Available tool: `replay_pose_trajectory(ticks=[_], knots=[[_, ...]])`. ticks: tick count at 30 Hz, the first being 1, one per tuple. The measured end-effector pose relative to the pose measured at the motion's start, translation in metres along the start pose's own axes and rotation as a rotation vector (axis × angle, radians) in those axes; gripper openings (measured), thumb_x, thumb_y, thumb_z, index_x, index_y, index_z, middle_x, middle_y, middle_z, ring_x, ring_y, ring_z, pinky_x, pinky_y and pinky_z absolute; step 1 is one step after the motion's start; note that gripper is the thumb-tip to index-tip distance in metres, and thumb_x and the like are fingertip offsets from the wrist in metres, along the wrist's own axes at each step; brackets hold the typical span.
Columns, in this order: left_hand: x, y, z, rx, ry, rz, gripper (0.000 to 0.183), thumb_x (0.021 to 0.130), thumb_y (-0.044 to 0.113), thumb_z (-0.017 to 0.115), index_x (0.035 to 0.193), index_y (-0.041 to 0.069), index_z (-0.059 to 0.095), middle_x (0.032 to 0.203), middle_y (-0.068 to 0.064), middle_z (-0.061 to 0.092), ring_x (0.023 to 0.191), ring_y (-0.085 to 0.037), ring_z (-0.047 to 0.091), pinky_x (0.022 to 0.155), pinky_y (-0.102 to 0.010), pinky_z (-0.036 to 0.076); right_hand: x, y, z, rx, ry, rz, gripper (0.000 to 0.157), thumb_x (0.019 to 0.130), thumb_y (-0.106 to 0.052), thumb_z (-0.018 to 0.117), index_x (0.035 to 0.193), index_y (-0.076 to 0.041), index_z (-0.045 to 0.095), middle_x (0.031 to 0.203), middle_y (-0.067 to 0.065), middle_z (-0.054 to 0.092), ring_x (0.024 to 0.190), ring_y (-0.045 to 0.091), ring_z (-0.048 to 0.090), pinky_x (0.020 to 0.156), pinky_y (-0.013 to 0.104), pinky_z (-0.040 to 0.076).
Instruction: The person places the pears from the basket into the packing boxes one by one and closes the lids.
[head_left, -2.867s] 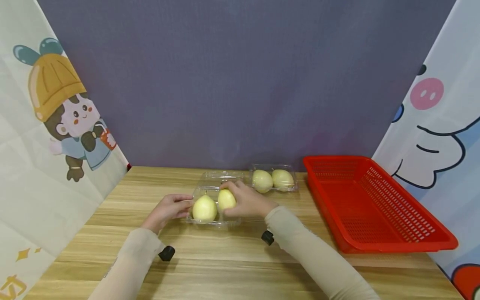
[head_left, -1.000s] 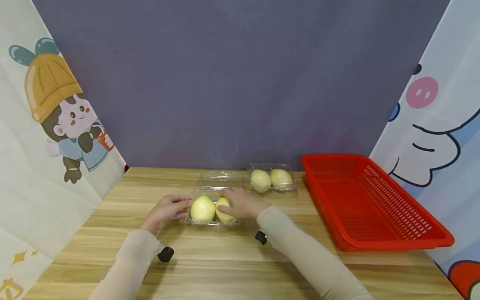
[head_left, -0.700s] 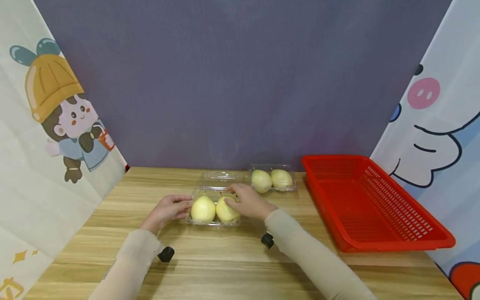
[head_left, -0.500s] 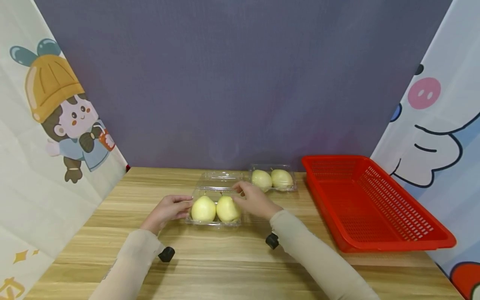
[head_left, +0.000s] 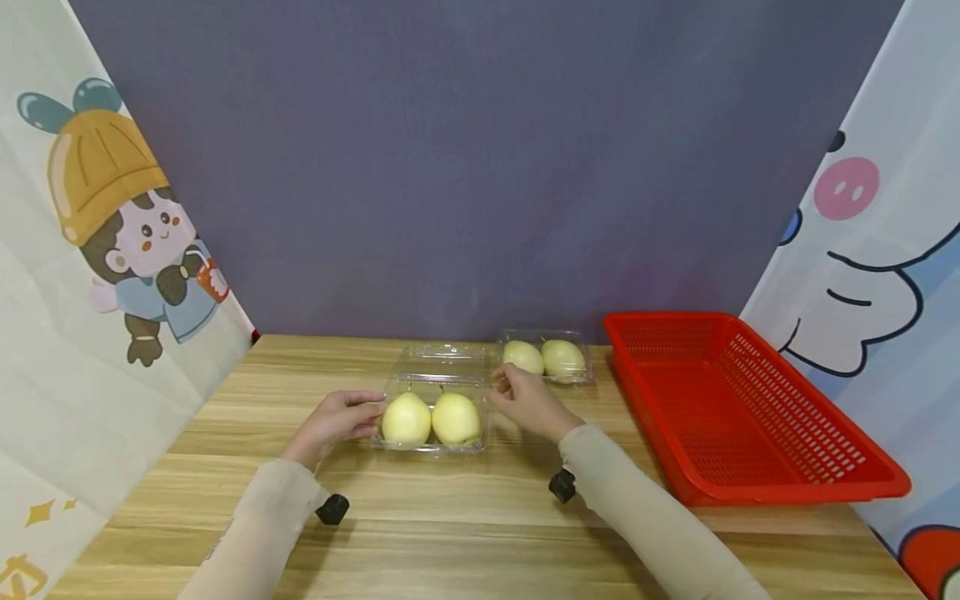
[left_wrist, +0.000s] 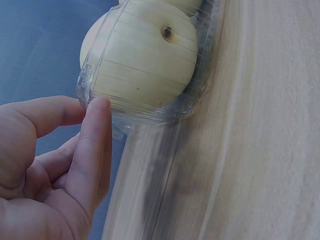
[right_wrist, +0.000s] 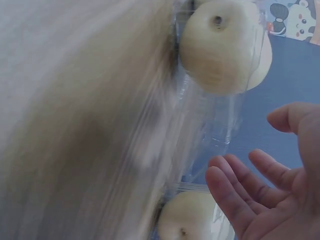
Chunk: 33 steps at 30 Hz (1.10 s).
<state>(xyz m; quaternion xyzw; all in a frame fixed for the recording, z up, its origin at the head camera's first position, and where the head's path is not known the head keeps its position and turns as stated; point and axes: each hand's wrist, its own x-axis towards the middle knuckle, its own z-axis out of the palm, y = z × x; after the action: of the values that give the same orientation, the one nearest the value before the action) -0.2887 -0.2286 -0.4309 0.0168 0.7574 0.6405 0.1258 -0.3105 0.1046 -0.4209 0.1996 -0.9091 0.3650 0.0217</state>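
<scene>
A clear plastic clamshell box (head_left: 427,448) stands on the wooden table, its lid (head_left: 444,363) folded back toward the wall. Inside sit two pale yellow pears, the left pear (head_left: 407,419) and the right pear (head_left: 456,419), side by side with stems up. My left hand (head_left: 341,419) pinches the box's left rim; the left wrist view has thumb and finger meeting at the plastic edge, beside a pear (left_wrist: 140,60). Just right of the box hovers my right hand (head_left: 531,403), holding nothing. Its fingers (right_wrist: 222,192) are spread and slightly bent in the right wrist view.
Behind my right hand, a second clear box (head_left: 581,377) holds two more pears (head_left: 563,359) near the back edge. A red perforated plastic basket (head_left: 701,433) stands at the right. A grey-purple cloth (head_left: 480,167) closes off the back of the wooden table (head_left: 420,533).
My right hand has set its pear into the right side of the box, let go and drawn away to the right. My left hand has stayed at the left rim.
</scene>
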Motion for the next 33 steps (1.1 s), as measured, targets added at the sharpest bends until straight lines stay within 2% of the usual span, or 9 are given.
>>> replay_pose_trajectory(ticks=[5,10,16,20,24,28,33], knots=[[-0.002,0.001,0.0,-0.003,0.001,-0.006,0.047,0.101,0.009,0.061,0.137,-0.016,0.047,0.101,-0.012,0.066,0.081,-0.011,0.066,0.075,-0.024,0.06,-0.004,0.003,0.002,-0.003,-0.024,0.007,0.04,0.099,-0.034,0.063,0.124,-0.003,0.061,0.096,0.004,0.067,0.083,0.016,0.063,0.072,0.034,0.057],[-0.003,0.002,0.0,-0.003,0.009,-0.009,0.046,0.1,0.008,0.061,0.137,-0.017,0.048,0.1,-0.011,0.067,0.079,-0.011,0.066,0.074,-0.023,0.06,-0.008,0.003,0.006,0.082,-0.073,0.059,0.039,0.1,-0.034,0.062,0.125,-0.005,0.06,0.099,0.004,0.066,0.082,0.016,0.063,0.071,0.034,0.057],[-0.003,0.002,0.0,-0.008,0.011,-0.013,0.046,0.1,0.008,0.061,0.137,-0.016,0.048,0.1,-0.011,0.067,0.078,-0.011,0.066,0.073,-0.023,0.06,-0.01,0.006,0.014,0.324,-0.148,0.131,0.043,0.102,-0.026,0.059,0.132,0.004,0.053,0.096,0.014,0.066,0.077,0.024,0.066,0.063,0.037,0.059],[-0.003,0.002,0.0,-0.007,0.009,-0.017,0.047,0.1,0.009,0.062,0.137,-0.016,0.048,0.101,-0.011,0.067,0.08,-0.011,0.066,0.074,-0.024,0.06,-0.01,0.007,0.021,0.479,-0.162,0.189,0.045,0.102,-0.02,0.06,0.135,0.009,0.049,0.1,0.016,0.066,0.079,0.022,0.067,0.07,0.036,0.061],[-0.003,0.002,0.001,-0.009,0.011,-0.023,0.047,0.1,0.009,0.062,0.137,-0.016,0.049,0.101,-0.011,0.066,0.081,-0.012,0.066,0.074,-0.024,0.06,-0.01,0.008,0.027,0.636,-0.159,0.241,0.048,0.101,-0.015,0.06,0.138,0.012,0.044,0.099,0.015,0.065,0.079,0.017,0.066,0.074,0.032,0.061],[-0.004,0.002,0.001,-0.015,0.012,-0.024,0.047,0.1,0.009,0.062,0.137,-0.016,0.048,0.1,-0.011,0.066,0.079,-0.011,0.066,0.074,-0.023,0.06,-0.01,0.007,0.03,0.766,-0.16,0.252,0.051,0.1,-0.008,0.059,0.141,0.014,0.038,0.088,0.011,0.064,0.074,0.015,0.063,0.071,0.026,0.059],[-0.004,0.003,0.0,-0.012,0.012,-0.028,0.046,0.1,0.009,0.061,0.137,-0.016,0.048,0.101,-0.01,0.066,0.079,-0.011,0.066,0.074,-0.023,0.06,-0.01,0.005,0.031,0.861,-0.173,0.259,0.053,0.101,-0.002,0.055,0.145,0.016,0.031,0.083,0.008,0.061,0.071,0.012,0.06,0.068,0.021,0.057]])
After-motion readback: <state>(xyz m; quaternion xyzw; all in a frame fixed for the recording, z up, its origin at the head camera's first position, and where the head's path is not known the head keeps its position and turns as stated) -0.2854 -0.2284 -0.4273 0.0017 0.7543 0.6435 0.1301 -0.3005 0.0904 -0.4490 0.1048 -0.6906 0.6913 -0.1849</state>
